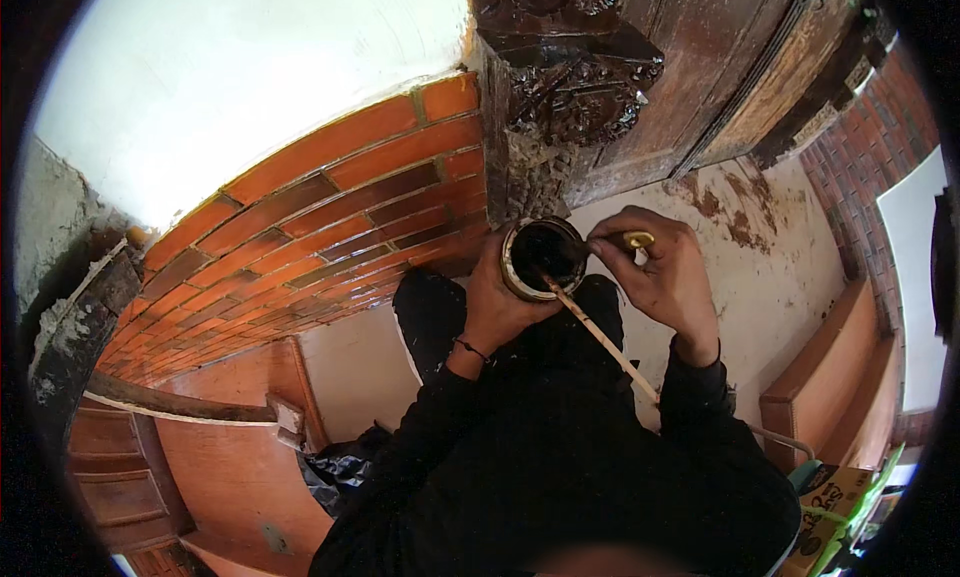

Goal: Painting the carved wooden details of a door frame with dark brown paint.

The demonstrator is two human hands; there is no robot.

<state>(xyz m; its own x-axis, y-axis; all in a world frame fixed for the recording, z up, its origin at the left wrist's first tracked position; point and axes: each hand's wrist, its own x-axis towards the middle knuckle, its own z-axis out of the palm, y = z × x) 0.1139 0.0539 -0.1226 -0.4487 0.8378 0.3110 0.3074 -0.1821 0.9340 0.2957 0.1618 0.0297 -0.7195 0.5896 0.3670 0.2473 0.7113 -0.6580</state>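
My left hand (495,302) is wrapped round the side of a small round can (513,274), held upright above my knees. Dark, nearly black liquid (543,245) coats its inside. A thin wooden stick (612,345) leans out over the rim toward my right forearm. Close by the can's right rim, my right hand (665,282) is closed, thumb and finger pinched, on a tool with a rounded yellow handle end (638,240). That tool's other end is hidden by my fingers and the can, so its kind is unclear. Ahead stands a glossy, dark brown carved wood post (575,102).
A weathered wooden door (690,72) adjoins the post. To the left runs a shiny brick wall (330,202) under white plaster. Brown smears mark the pale floor (800,247) at right. Beside me lie black plastic (345,472) and a cardboard box (835,492).
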